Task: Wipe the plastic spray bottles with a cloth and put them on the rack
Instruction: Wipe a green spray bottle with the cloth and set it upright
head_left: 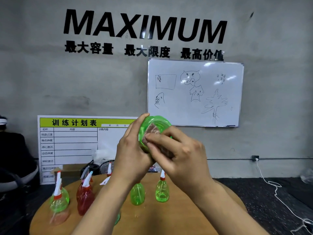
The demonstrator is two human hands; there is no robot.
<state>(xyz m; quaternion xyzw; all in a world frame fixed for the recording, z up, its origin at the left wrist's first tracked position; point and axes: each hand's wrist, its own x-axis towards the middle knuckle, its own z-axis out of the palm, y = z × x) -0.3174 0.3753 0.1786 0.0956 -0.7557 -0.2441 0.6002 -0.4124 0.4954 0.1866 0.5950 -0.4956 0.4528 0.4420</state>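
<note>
I hold a green plastic spray bottle (pixel 153 123) raised in front of me, its base pointing away toward the wall. My left hand (pixel 133 153) grips its body from the left. My right hand (pixel 179 153) presses a small brownish cloth (pixel 152 131) against the bottle's side. Below, on the round wooden table (pixel 177 217), stand several more spray bottles: green ones (pixel 59 199) (pixel 137 194) (pixel 162 190) and a red one (pixel 84 197), all with white trigger heads. No rack is in view.
A whiteboard (pixel 194 92) with drawings and a training chart board (pixel 72 146) lean against the grey wall. A white cable (pixel 274 187) trails over the dark floor at right. A dark chair (pixel 15 163) stands at left.
</note>
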